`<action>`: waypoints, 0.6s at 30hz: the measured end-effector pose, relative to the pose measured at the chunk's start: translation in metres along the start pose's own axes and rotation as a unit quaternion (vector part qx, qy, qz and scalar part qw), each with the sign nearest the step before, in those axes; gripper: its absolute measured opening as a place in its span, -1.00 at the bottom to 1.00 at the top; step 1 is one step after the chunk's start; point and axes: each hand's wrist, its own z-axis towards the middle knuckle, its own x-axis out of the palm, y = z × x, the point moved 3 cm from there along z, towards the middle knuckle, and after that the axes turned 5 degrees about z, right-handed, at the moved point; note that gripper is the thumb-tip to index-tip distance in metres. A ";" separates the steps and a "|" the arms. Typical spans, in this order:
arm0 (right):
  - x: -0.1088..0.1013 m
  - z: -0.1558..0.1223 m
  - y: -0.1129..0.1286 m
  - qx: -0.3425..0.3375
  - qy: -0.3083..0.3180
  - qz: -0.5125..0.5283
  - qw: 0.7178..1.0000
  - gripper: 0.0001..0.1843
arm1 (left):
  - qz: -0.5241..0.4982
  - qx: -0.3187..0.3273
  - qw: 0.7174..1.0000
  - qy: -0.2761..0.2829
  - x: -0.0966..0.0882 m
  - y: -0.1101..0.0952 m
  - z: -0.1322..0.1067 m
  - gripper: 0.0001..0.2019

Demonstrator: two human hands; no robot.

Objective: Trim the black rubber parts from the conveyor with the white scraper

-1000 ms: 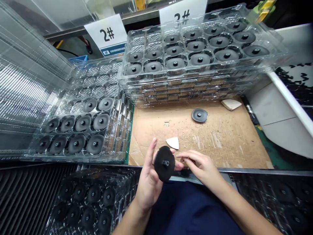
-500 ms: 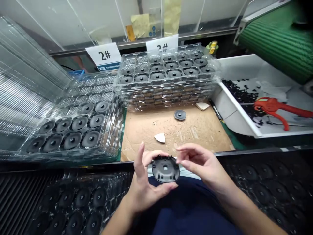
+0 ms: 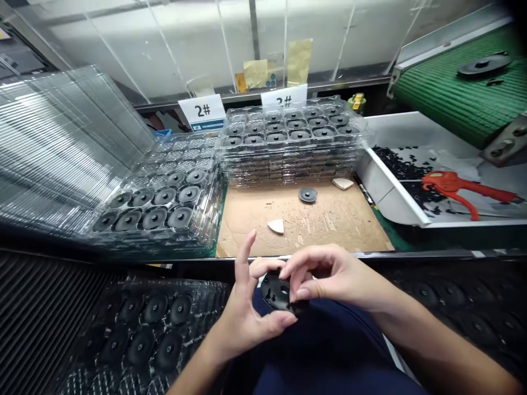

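My left hand [image 3: 247,312] cradles a round black plastic disc [image 3: 275,293] between thumb and fingers, its hollow underside facing up, with the index finger raised. My right hand [image 3: 329,277] curls over the disc's right edge, its fingertips pinching the rim. Both hands hover over my lap, just in front of the bench edge. A second black disc [image 3: 308,195] lies on the brown cardboard sheet [image 3: 329,225], beside two white wedge-shaped pieces [image 3: 276,226].
A clear tray [image 3: 164,200] partly filled with discs stands left, a stack of filled trays [image 3: 290,137] at the back. Empty clear trays [image 3: 53,159] lean at far left. A white bin [image 3: 395,186] holds red cutters [image 3: 457,184]. A green conveyor [image 3: 457,93] carries one disc. More trays sit low on the left.
The disc went from dome side up to hollow side up in my left hand. My right hand closed in and now pinches its rim. The view pulled back and tilted up.
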 end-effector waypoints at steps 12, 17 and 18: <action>-0.003 -0.002 -0.006 0.040 0.026 -0.005 0.999 -0.84 | -0.066 -0.068 0.993 0.075 0.005 0.007 0.005 0.03; -0.016 0.000 -0.013 0.068 0.014 0.012 0.998 -0.84 | -0.062 -0.089 0.990 0.089 0.008 0.013 0.011 0.11; -0.019 0.001 -0.015 0.068 0.003 0.018 0.997 -0.82 | -0.065 -0.083 0.991 0.082 0.008 0.015 0.013 0.09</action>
